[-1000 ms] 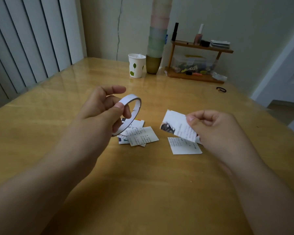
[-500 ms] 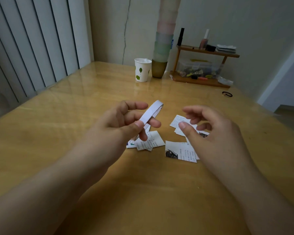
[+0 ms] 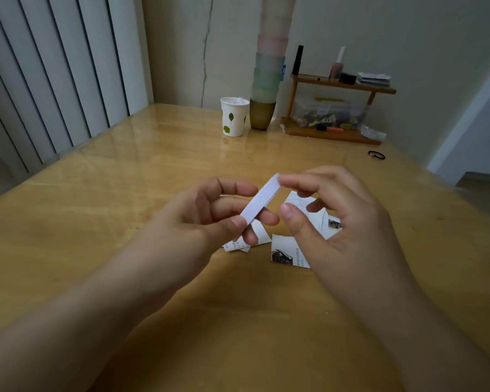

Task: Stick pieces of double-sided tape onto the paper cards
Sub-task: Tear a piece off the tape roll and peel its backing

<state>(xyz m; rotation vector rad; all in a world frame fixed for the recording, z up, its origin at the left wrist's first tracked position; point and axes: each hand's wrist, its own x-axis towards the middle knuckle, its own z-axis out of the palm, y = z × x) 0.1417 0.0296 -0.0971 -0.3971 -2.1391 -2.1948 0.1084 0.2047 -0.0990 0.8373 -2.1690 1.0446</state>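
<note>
My left hand (image 3: 210, 216) grips a white roll of double-sided tape (image 3: 259, 200), seen edge-on above the table. My right hand (image 3: 337, 219) is beside it; its index fingertip touches the roll's far upper end, the thumb is held apart below, and it holds nothing. Under the hands lie printed paper cards: a small pile (image 3: 248, 240) below the left hand, one card with a dark picture (image 3: 286, 253), and others (image 3: 309, 205) partly hidden by my right fingers.
The wooden table (image 3: 125, 207) carries a paper cup with green leaves (image 3: 234, 116), a tall stack of cups (image 3: 268, 89) and a small wooden shelf with bottles and a box (image 3: 334, 108) at the back. A black hair tie (image 3: 376, 155) lies at right.
My right hand has let go of the card, which now lies on the table, and has moved left to touch the tape roll. My left hand turned the roll edge-on.
</note>
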